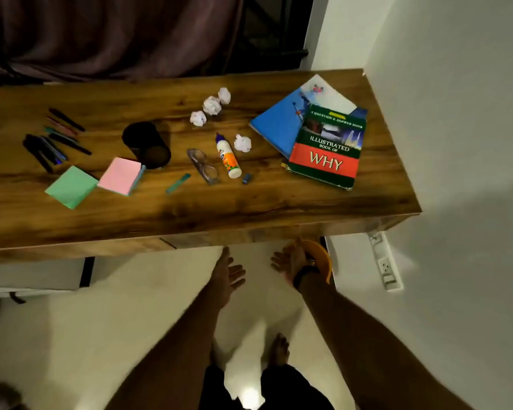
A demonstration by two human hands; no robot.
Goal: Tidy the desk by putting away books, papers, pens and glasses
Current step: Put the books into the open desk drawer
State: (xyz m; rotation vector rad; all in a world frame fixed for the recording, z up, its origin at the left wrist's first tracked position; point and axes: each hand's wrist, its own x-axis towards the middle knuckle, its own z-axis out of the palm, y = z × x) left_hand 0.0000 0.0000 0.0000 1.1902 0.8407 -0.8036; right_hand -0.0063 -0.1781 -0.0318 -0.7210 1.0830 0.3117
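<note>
On the wooden desk (190,208) a green and red book (326,150) lies on a blue book (274,125) at the right. Clear glasses (203,165) lie mid-desk beside a glue bottle (228,156). Several pens (52,139) are scattered at the left, near a black pen holder (147,145) lying on its side. Several crumpled paper balls (212,105) sit behind the glue. Pink (120,175) and green (71,186) note pads lie in front. My left hand (228,275) and my right hand (290,261) hang open below the desk's front edge, holding nothing.
A small blue eraser (246,178) and a teal strip (178,182) lie near the front. An orange object (320,257) sits under the desk behind my right hand. A white wall with a socket strip (387,267) is at the right, a dark curtain (116,34) behind.
</note>
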